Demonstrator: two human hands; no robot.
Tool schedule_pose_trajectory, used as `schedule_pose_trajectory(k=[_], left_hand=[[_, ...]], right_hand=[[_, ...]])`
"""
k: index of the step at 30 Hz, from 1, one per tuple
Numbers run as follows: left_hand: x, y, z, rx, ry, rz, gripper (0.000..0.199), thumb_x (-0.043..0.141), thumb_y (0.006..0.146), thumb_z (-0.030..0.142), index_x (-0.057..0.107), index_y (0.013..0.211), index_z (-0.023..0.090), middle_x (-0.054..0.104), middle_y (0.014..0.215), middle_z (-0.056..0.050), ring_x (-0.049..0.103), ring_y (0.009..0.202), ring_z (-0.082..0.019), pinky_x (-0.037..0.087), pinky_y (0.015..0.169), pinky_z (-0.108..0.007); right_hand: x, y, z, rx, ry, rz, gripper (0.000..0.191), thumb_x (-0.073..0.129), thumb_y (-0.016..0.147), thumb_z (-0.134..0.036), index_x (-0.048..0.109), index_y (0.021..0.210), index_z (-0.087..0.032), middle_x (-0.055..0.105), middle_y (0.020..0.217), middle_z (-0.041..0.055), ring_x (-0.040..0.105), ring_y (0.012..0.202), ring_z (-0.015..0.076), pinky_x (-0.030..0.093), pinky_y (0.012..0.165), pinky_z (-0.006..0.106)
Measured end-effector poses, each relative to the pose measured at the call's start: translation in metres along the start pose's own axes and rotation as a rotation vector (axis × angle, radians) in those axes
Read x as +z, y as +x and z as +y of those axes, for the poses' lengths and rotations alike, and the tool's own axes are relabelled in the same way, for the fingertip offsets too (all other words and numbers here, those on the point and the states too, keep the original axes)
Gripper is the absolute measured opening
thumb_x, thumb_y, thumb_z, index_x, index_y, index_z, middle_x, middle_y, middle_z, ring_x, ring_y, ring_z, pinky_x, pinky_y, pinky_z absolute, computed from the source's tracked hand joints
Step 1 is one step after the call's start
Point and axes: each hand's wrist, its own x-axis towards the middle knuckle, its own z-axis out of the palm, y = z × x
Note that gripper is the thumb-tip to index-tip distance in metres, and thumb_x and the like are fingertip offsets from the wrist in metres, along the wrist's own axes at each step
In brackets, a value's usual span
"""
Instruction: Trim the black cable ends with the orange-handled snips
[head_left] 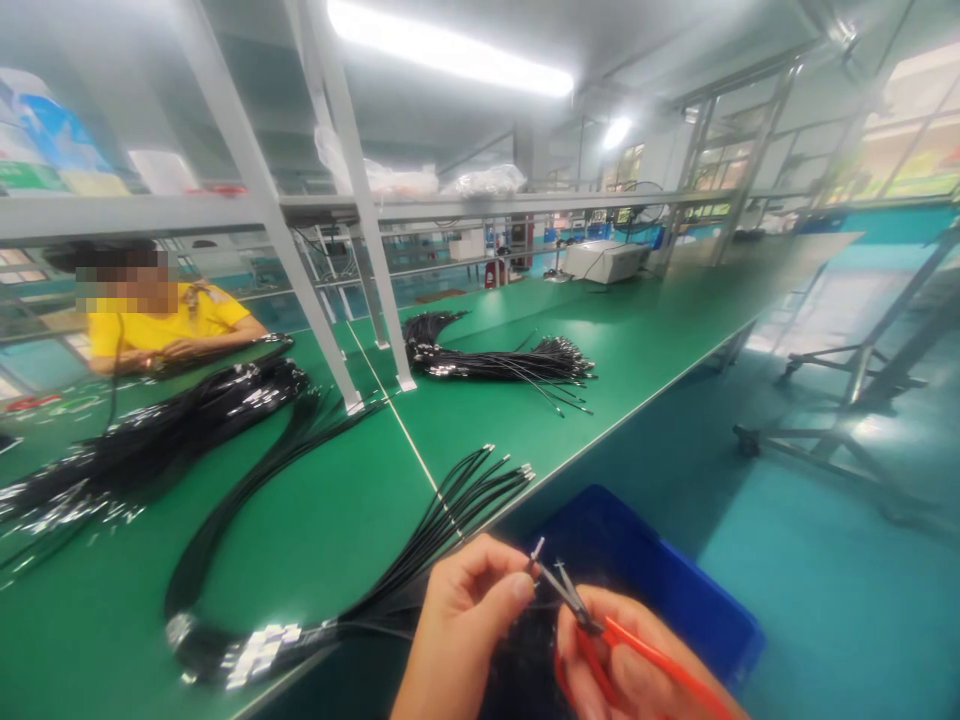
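Between thumb and fingers my left hand (480,610) pinches the end of a thin black cable, whose pale tip (537,549) points upward. Red-handled pliers or cutters (581,615) are in my right hand (630,650), their dark narrow jaws parted just right of that tip. Left of my hands, a bundle of black cables (262,520) curves over the green table, with silvery ends fanned out toward the table's edge. Behind my left hand the rest of the held cable is hidden.
A blue bin (660,570) sits below the table edge. More black cable bundles (502,362) lie on the green table (337,560). Grey shelf posts (360,200) rise from it. Across the table, a person in a yellow shirt (180,320) handles cables.
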Motion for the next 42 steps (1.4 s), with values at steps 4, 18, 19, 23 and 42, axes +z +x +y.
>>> schedule_pose_trajectory(k=[4, 18, 19, 23, 42], left_hand=[[0.003, -0.002, -0.002, 0.027, 0.101, -0.002, 0.011, 0.07, 0.067, 0.024, 0.066, 0.063, 0.015, 0.058, 0.055, 0.002, 0.046, 0.051, -0.01, 0.036, 0.05, -0.019], [0.007, -0.007, -0.008, 0.142, 0.328, 0.008, 0.014, 0.062, 0.076, 0.024, 0.065, 0.065, 0.016, 0.064, 0.063, -0.001, 0.057, 0.06, -0.016, 0.043, 0.057, -0.022], [0.01, -0.008, -0.007, 0.158, 0.341, 0.04, 0.014, 0.062, 0.075, 0.024, 0.065, 0.064, 0.017, 0.063, 0.062, -0.001, 0.057, 0.059, -0.016, 0.043, 0.057, -0.022], [0.018, -0.012, -0.004, 0.219, 0.4, 0.125, 0.014, 0.061, 0.074, 0.022, 0.065, 0.061, 0.018, 0.062, 0.06, 0.0, 0.056, 0.056, -0.015, 0.043, 0.054, -0.022], [0.019, -0.014, -0.009, 0.336, 0.478, 0.129, 0.017, 0.056, 0.079, 0.022, 0.067, 0.066, 0.021, 0.06, 0.061, 0.002, 0.054, 0.054, -0.012, 0.041, 0.052, -0.02]], right_hand=[[0.022, 0.004, -0.008, -0.388, -0.174, 0.492, 0.034, 0.084, 0.056, -0.035, 0.062, 0.079, -0.022, 0.064, 0.064, -0.003, 0.055, 0.057, 0.0109, 0.044, 0.056, 0.019], [0.043, 0.015, 0.0, -0.564, -0.193, 0.697, 0.02, 0.073, 0.067, -0.026, 0.057, 0.079, -0.024, 0.066, 0.069, -0.0026, 0.063, 0.064, 0.0136, 0.048, 0.059, 0.021], [0.045, 0.015, 0.0, -0.574, -0.22, 0.72, 0.02, 0.073, 0.067, -0.026, 0.057, 0.079, -0.024, 0.065, 0.069, -0.0033, 0.063, 0.064, 0.0134, 0.049, 0.06, 0.021], [0.048, 0.016, 0.0, -0.589, -0.327, 0.794, 0.015, 0.068, 0.069, -0.024, 0.056, 0.078, -0.025, 0.061, 0.068, -0.0048, 0.061, 0.061, 0.0124, 0.048, 0.058, 0.021], [0.042, 0.021, 0.01, -0.599, -0.41, 0.873, 0.014, 0.066, 0.07, -0.031, 0.057, 0.078, -0.024, 0.064, 0.067, -0.0018, 0.063, 0.06, 0.0155, 0.049, 0.053, 0.023]])
